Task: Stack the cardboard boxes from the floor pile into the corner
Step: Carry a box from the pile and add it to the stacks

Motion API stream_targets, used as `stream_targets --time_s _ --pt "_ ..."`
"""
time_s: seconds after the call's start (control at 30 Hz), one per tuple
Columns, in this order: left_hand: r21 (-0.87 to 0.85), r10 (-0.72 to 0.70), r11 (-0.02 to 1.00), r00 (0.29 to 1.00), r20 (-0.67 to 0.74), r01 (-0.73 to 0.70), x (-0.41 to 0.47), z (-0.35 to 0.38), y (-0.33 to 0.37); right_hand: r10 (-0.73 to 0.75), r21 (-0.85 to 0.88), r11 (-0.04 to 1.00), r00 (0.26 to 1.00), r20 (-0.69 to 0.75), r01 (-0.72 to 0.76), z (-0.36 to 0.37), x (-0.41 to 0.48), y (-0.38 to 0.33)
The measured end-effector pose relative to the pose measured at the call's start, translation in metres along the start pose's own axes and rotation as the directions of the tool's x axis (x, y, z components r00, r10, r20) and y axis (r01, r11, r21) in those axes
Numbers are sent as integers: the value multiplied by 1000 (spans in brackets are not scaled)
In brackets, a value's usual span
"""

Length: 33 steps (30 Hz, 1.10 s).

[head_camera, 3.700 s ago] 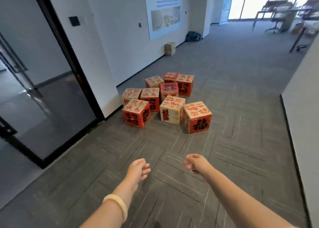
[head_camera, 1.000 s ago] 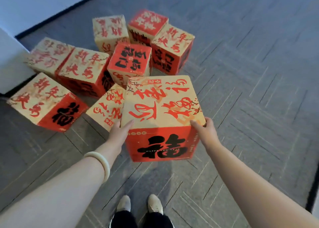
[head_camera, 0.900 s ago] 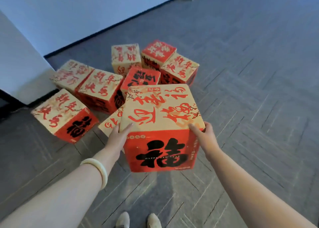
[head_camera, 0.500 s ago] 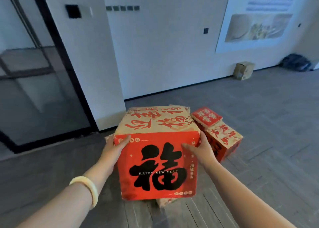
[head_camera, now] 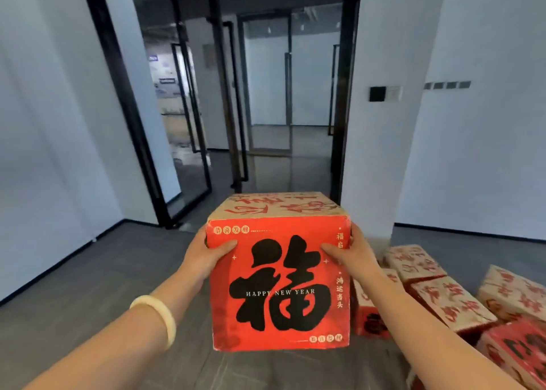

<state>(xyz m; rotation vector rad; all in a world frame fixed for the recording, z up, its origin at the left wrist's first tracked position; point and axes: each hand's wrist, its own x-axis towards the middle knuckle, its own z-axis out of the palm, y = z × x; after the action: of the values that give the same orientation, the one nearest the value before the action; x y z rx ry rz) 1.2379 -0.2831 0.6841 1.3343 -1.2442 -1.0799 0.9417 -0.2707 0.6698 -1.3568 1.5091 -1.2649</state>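
Observation:
I hold a red and tan cardboard box up in front of me, its red face with a big black character turned toward me. My left hand grips its upper left edge, thumb on the red face. My right hand grips the upper right edge the same way. The floor pile of boxes lies low at the right, with several red and tan boxes on the carpet.
A white pillar stands just behind the box, to its right. Black-framed glass doors fill the middle, with a white wall at the left. Grey carpet stretches toward the left wall.
I have lifted the box off the floor pile and turned left with it. The pile has slid to the right edge of view and the glass doors have come to the middle.

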Motion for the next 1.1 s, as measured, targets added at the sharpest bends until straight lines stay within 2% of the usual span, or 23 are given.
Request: stream_targets --time_s 0.17,0.33,0.5,0.67,0.77,0.97,1.1 --pt "48 21 999 977 -210 -11 -42 -173 4 -82 95 994 971 225 62 159 -8 -62" --pt "50 22 999 879 -476 2 -86 -301 -5 -173 121 984 874 454 132 300 -21 -119" --pt "27 3 999 732 -681 21 -113 -411 -18 -284 170 959 740 610 228 438 -32 -163" --pt "54 19 997 556 -831 46 -126 -507 -18 -306 216 952 619 723 218 574 -40 -203" --pt "51 23 998 471 -882 46 -135 -562 -16 -342 262 939 521 782 223 653 -47 -233" --pt "64 37 993 253 -967 100 -177 -668 -20 -396 310 908 331 857 282 792 -93 -290" --pt "55 37 991 148 -988 118 -209 -742 -31 -407 342 899 236 882 273 878 -139 -318"
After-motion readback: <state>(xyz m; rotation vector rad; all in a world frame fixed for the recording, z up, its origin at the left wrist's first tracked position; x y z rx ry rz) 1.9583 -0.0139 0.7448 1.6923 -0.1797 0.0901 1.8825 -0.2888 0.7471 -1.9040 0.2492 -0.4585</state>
